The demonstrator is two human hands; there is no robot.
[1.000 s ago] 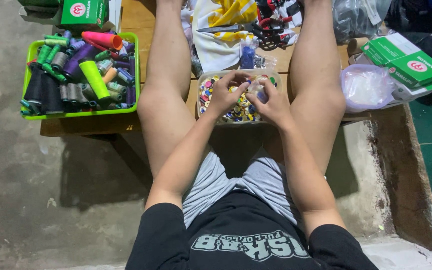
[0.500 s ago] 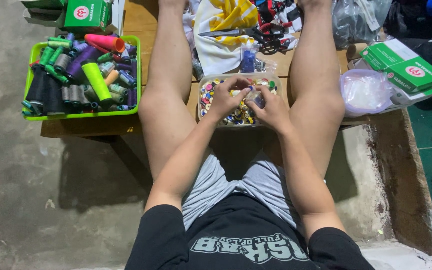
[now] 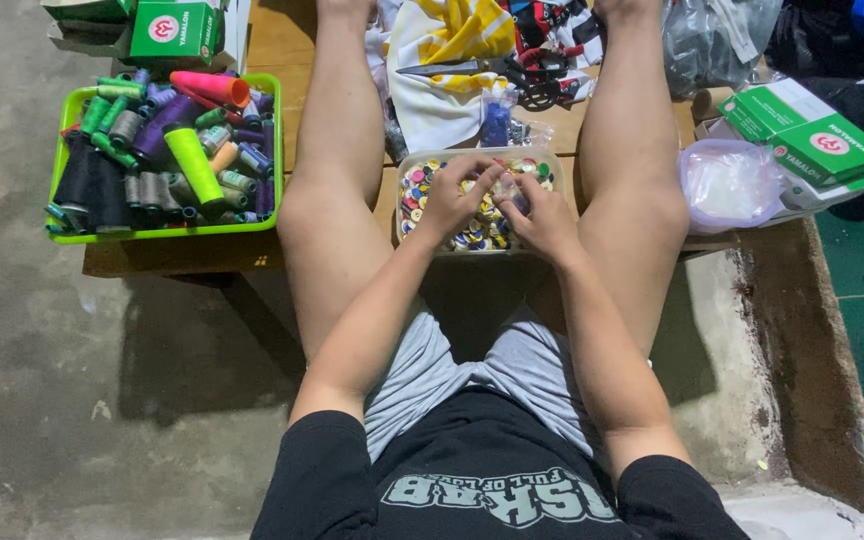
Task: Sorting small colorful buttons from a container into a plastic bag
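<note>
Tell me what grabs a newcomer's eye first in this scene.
First, the clear tub of colourful buttons between the person's knees, with the left hand and right hand both over it. Next, the bright green tray heaped with thread cones at the upper left on the wooden board. Then the green boxes at the right.

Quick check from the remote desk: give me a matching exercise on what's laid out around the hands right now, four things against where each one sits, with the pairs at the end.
Things:
1. clear tub of buttons
2. green tray of thread spools
3. green and white boxes
4. scissors

Places:
A. far right, beside a clear plastic bag
B. on the yellow and white cloth, beyond the tub
C. between the knees, under the left hand and right hand
D. left of the person's left leg, on the wooden board

Pairs: 1-C, 2-D, 3-A, 4-B
</note>
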